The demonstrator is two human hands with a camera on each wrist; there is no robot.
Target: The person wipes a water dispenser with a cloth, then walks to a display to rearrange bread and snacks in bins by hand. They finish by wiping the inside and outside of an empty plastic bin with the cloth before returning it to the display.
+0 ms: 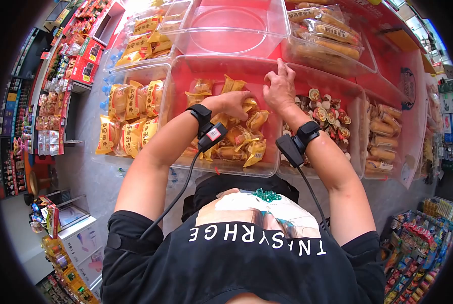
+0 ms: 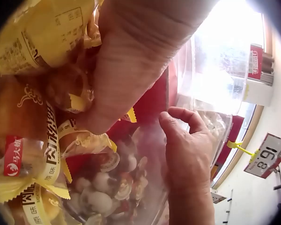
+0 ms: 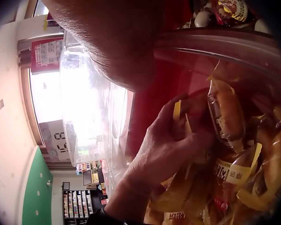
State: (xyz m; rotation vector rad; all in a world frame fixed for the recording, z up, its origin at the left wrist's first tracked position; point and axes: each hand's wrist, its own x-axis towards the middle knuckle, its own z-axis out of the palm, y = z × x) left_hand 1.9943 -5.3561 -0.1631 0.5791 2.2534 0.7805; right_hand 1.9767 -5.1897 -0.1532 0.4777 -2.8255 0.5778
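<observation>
My left hand (image 1: 234,104) reaches into a clear bin (image 1: 226,62) of bread rolls in yellow wrappers. It grips one wrapped bread roll (image 1: 249,105) between thumb and fingers; in the right wrist view, the crimped wrapper edge (image 3: 177,110) shows at the fingers. Other wrapped rolls (image 1: 232,153) lie heaped below this hand. My right hand (image 1: 281,88) is over the far part of the partition beside this bin, its index finger stretched forward and the other fingers bent. Nothing shows in its grasp in the left wrist view. Small round wrapped sweets (image 1: 331,115) fill the adjoining bin.
A bin of larger yellow bread packets (image 1: 135,104) stands on the left. Long bread packets (image 1: 332,33) are at the back right, and more packets (image 1: 383,131) lie on the far right. Stocked shelves (image 1: 51,111) line the aisle. A price sign (image 2: 268,155) hangs beyond the bins.
</observation>
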